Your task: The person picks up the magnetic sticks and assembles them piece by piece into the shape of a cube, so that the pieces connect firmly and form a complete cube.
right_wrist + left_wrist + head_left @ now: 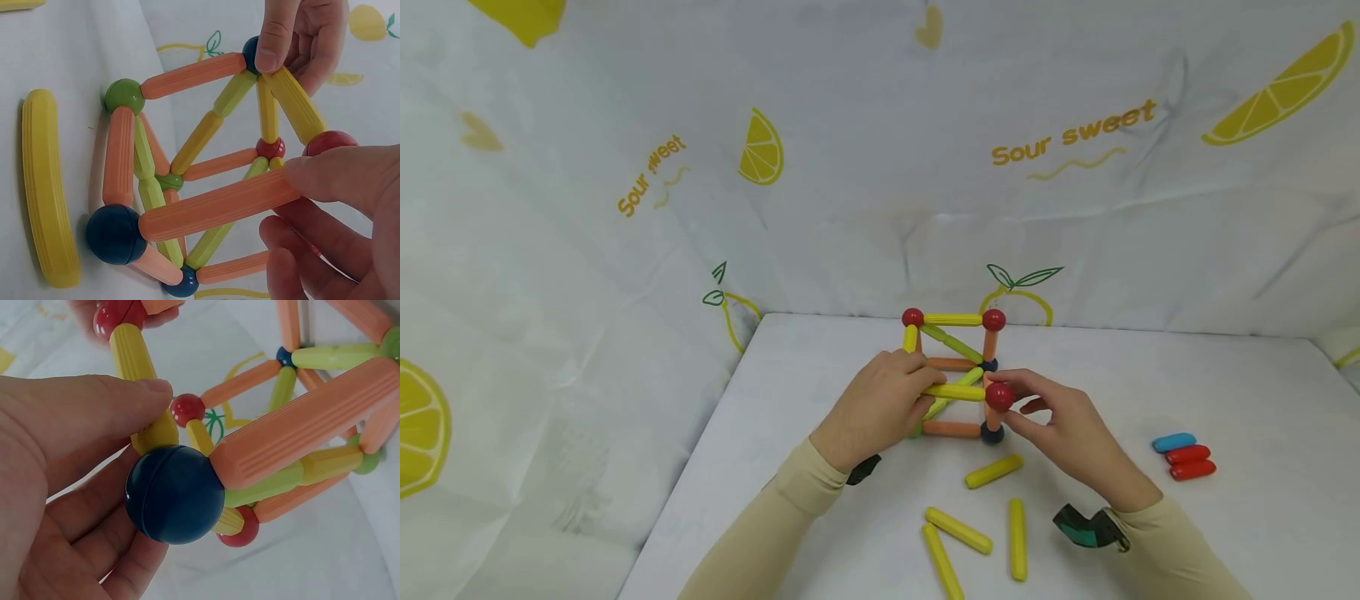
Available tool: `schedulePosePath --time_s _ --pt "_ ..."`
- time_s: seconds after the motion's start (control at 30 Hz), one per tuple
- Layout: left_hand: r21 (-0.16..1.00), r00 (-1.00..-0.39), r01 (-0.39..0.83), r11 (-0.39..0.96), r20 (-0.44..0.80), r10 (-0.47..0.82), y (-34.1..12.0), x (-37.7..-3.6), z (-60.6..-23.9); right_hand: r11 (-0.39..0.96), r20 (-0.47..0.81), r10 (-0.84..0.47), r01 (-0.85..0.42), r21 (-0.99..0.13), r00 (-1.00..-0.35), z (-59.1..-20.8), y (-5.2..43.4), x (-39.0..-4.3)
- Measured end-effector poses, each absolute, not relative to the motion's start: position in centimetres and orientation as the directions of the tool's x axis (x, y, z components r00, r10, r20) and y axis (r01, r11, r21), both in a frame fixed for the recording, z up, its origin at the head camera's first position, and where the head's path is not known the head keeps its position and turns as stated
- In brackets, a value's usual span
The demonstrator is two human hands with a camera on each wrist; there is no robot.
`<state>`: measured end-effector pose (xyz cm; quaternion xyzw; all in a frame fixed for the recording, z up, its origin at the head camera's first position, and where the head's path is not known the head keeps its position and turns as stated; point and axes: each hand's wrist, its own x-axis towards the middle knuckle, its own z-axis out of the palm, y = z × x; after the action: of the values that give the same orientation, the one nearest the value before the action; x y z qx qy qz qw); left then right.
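A box-shaped frame of magnetic sticks and balls stands on the white table, with orange sides (951,364), yellow-green diagonals (209,244) and red, blue and green balls. My left hand (880,404) pinches a yellow magnetic stick (131,356) between thumb and fingers, right beside a blue ball (175,494). This stick runs across the frame's upper near side to a red ball (999,396). At that corner my right hand (1071,425) pinches the upper end of an orange magnetic stick (219,203), its thumb (303,175) just under the red ball.
Several loose yellow sticks (1017,540) lie on the table in front of the frame. One blue stick (1174,442) and two red sticks (1193,470) lie side by side to the right. A white lemon-print cloth (865,200) hangs behind the table.
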<state>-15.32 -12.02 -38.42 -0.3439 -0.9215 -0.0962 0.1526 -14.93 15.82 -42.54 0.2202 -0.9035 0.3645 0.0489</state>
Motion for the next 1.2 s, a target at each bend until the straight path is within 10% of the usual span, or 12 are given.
schedulePosePath --time_s 0.43,0.7,1.2 --pt "0.039 -0.666 0.691 0.722 0.423 0.614 -11.2 -14.9 -38.3 0.625 0.281 -0.342 -0.440 -0.644 -0.897 -42.2 16.5 -14.4" --pt "-0.038 -0.506 0.775 0.630 0.560 0.656 -10.4 -12.1 -38.8 0.658 0.245 -0.315 -0.397 -0.640 -0.917 -41.4 18.2 -13.7" --pt "-0.009 -0.638 0.769 0.640 0.057 0.768 -6.1 -12.6 -46.9 0.836 0.223 -0.209 -0.292 -0.464 -0.952 -43.7 31.1 -11.6"
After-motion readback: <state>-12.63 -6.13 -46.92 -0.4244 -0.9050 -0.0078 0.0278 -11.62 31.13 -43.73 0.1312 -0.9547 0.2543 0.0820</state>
